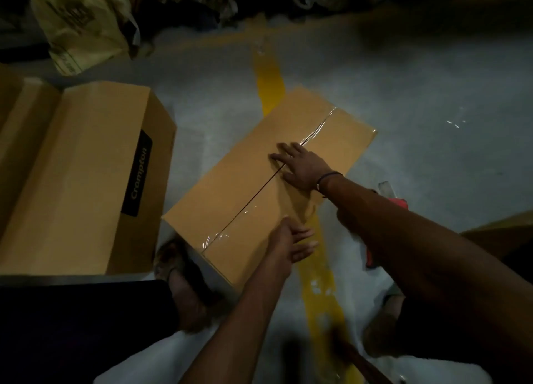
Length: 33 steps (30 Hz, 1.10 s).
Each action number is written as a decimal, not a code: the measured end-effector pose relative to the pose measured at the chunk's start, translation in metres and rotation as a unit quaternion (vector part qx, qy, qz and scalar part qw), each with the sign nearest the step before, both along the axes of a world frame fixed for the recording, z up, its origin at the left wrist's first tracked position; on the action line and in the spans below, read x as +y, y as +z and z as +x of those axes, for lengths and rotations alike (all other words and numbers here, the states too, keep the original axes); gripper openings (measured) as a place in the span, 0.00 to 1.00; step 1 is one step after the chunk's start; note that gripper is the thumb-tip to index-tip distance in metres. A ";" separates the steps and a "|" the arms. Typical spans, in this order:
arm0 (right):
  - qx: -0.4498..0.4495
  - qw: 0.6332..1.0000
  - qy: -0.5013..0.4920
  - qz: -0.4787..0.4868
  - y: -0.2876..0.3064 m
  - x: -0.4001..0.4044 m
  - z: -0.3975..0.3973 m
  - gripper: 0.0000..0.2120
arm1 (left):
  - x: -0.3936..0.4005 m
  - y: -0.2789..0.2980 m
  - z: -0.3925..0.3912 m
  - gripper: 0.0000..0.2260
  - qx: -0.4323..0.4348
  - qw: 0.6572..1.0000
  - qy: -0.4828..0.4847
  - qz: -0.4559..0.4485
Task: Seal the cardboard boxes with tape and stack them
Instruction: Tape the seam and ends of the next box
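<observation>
Head view: cardboard box [256, 181] lay flat on floor [432, 100] at centre, long axis running 7 to 1 o'clock, clear tape [313, 134] glinting along centre seam. Right hand [300, 167] spread flat, fingers straight, pressing on seam near box middle, holding nothing. Left hand [291, 242] at 6 o'clock of that, at near edge of box, fingers relaxed and open, gripping nothing; blurred, contact with box unclear. Second box [86, 175], branded, stood at 9 o'clock, just beside. Red tape dispenser [399, 203], mostly hidden behind right forearm, at 3 o'clock. Judged step: smoothing tape down, sealing nearly done. Next likely needs both hands under box ends to lift and stack
</observation>
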State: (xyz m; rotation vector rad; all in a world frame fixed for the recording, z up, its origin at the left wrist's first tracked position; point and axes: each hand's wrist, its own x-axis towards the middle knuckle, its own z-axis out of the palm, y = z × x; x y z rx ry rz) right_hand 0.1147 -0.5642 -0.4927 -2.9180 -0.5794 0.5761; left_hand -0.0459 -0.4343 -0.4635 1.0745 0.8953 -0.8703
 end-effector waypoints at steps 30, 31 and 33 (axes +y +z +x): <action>0.054 0.787 -0.454 0.415 -0.002 0.005 -0.188 0.41 | 0.162 -0.005 0.059 0.35 -0.256 0.774 -0.351 0.461; 0.042 0.791 -0.458 0.404 -0.002 -0.009 -0.179 0.38 | 0.150 -0.005 0.055 0.34 -0.257 0.774 -0.361 0.453; 0.019 0.801 -0.473 0.366 0.006 -0.037 -0.163 0.34 | 0.123 -0.007 0.047 0.35 -0.258 0.776 -0.388 0.425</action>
